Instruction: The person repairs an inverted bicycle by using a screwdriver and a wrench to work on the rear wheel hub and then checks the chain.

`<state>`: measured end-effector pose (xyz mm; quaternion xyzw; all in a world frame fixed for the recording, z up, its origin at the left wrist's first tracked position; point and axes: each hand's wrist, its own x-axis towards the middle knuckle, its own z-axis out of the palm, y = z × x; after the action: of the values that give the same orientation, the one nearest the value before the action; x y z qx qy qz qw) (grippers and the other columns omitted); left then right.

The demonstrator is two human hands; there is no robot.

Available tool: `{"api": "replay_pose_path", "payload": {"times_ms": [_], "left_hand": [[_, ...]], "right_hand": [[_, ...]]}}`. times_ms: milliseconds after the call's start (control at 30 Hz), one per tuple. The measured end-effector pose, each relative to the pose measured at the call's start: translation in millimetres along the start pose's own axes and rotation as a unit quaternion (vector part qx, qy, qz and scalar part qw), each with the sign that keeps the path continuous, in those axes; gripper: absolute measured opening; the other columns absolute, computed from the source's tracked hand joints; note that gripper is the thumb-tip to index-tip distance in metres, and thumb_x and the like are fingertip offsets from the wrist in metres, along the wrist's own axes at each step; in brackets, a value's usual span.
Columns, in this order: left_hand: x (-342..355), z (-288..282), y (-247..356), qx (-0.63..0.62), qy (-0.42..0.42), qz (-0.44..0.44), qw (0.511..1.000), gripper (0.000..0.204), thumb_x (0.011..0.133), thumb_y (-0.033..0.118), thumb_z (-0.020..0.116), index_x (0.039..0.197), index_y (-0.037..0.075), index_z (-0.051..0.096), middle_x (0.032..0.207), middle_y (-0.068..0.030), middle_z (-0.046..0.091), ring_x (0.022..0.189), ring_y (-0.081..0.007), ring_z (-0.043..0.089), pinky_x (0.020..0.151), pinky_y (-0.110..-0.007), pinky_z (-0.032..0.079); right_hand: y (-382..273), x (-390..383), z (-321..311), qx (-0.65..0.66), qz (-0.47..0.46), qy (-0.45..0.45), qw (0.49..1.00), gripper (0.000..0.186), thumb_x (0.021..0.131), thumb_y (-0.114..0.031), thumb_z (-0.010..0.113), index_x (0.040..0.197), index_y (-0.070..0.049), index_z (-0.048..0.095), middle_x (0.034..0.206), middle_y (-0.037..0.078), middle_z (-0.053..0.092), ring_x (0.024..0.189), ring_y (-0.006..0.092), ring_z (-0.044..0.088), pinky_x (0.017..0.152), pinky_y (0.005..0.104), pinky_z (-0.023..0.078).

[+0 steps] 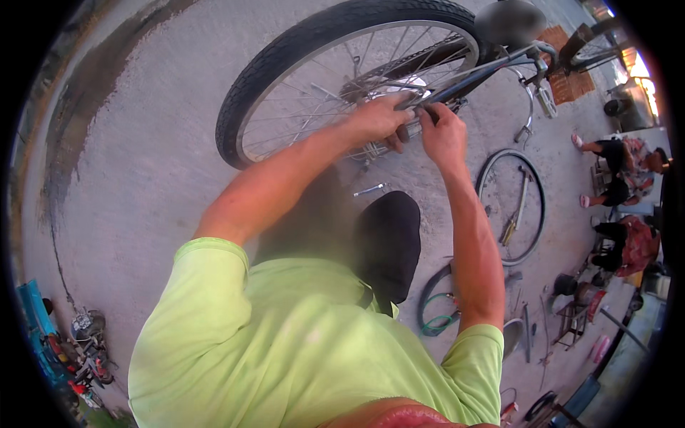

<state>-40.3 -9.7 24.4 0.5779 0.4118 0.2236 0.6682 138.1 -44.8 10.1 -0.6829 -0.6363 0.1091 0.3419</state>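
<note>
A bicycle wheel (251, 85) with a black tyre and thin spokes stands in front of me, joined to a dark bicycle frame (479, 72). By the wheel's hub my left hand (378, 121) is closed, its thumb and fingers bent around a small part there. My right hand (444, 134) is just to its right, fingertips pinched together at the frame's end. Whatever the fingers hold is covered by them. A pale, shiny disc (408, 87) shows behind the left hand. On the ground below the hands lies a small metal wrench (369, 190).
On the right a loose tyre (540, 217) lies around a hand pump (515, 210). Nearer are a green hose (433, 329) and scattered tools. Seated people (628, 167) are at the far right. Another wheel (596, 46) stands at the back right, and a parked motorcycle (89, 342) at left.
</note>
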Motion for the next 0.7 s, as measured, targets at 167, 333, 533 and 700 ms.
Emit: {"api": "replay_pose_path", "payload": {"times_ms": [167, 333, 533, 700], "left_hand": [[-6.3, -6.9, 6.6, 0.018, -0.026, -0.007, 0.999, 0.063, 0.1, 0.021, 0.054, 0.158, 0.007, 0.032, 0.09, -0.0148, 0.073, 0.072, -0.0239, 0.074, 0.071, -0.036, 0.057], [-9.2, -14.3, 8.9, 0.017, -0.06, -0.007, 0.998, 0.064, 0.1, 0.023, 0.052, 0.158, 0.006, 0.031, 0.09, -0.0148, 0.072, 0.074, -0.0232, 0.075, 0.078, -0.036, 0.056], [-7.0, -19.1, 5.9, -0.011, -0.077, 0.005, 0.997, 0.065, 0.098, 0.022, 0.053, 0.158, 0.006, 0.032, 0.092, -0.0161, 0.071, 0.074, -0.0234, 0.075, 0.074, -0.035, 0.057], [-4.8, -21.7, 0.1, -0.035, -0.069, 0.009, 0.997, 0.064, 0.099, 0.022, 0.052, 0.157, 0.005, 0.033, 0.089, -0.0163, 0.072, 0.073, -0.0235, 0.075, 0.072, -0.035, 0.058]], "right_hand": [[-10.3, -4.3, -4.1, -0.084, -0.053, 0.032, 0.995, 0.014, 0.089, -0.022, 0.07, 0.099, -0.012, 0.074, 0.093, 0.013, 0.072, 0.086, 0.0348, 0.07, 0.075, 0.044, 0.054], [4.2, -3.6, 5.2, -0.034, -0.013, 0.005, 0.999, 0.018, 0.094, -0.026, 0.067, 0.099, -0.009, 0.073, 0.087, 0.012, 0.07, 0.076, 0.0294, 0.069, 0.069, 0.0404, 0.053], [26.4, 0.1, 14.5, 0.407, 0.279, -0.104, 0.864, 0.036, 0.104, -0.034, 0.058, 0.099, 0.0, 0.071, 0.08, 0.005, 0.067, 0.063, 0.0146, 0.059, 0.058, 0.0283, 0.047], [-0.6, -4.8, 17.3, 0.248, 0.164, -0.042, 0.954, 0.036, 0.104, -0.033, 0.06, 0.097, 0.001, 0.069, 0.077, 0.002, 0.065, 0.063, 0.0091, 0.056, 0.057, 0.0252, 0.045]]}}
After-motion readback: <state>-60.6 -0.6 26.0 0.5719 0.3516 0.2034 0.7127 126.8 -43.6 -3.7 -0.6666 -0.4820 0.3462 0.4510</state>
